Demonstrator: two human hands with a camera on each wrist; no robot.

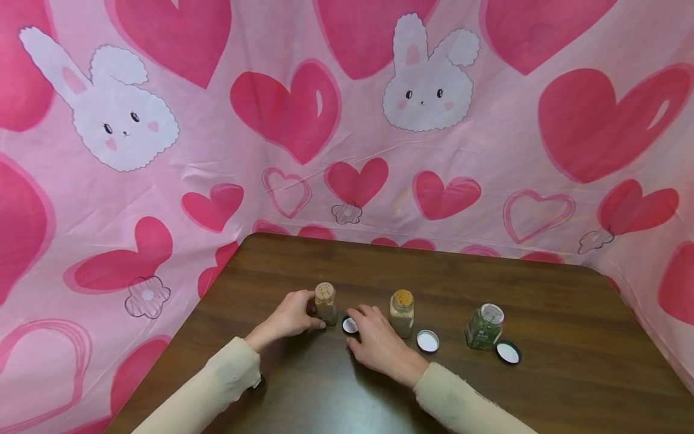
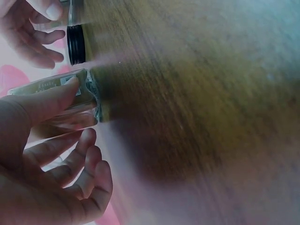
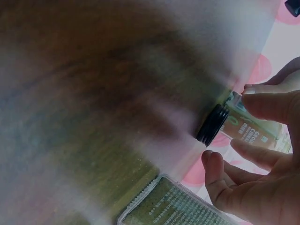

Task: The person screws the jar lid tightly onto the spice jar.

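On the left of the table, my left hand (image 1: pixel 293 314) holds a glass spice jar (image 1: pixel 326 306) with a perforated shaker top; the jar stands upright. In the left wrist view the thumb lies along the jar's label (image 2: pixel 70 86), with the fingers on its other side. My right hand (image 1: pixel 379 343) hovers beside a black lid (image 1: pixel 349 325) with a white inside, just right of that jar. Right wrist view: the fingers are spread around the lid (image 3: pixel 213 125), apparently not touching it. Behind the right hand stands a second jar (image 1: pixel 402 316) with a yellow-dusted shaker top.
Next to the second jar lies another black lid (image 1: pixel 428 342), white inside up. Farther right stand a jar of green flakes (image 1: pixel 485 327) and its neighbouring lid (image 1: pixel 508 352). A small dark object (image 1: pixel 258 382) is partly hidden by the left sleeve. Pink heart-patterned cloth surrounds the wooden table (image 1: pixel 325 392).
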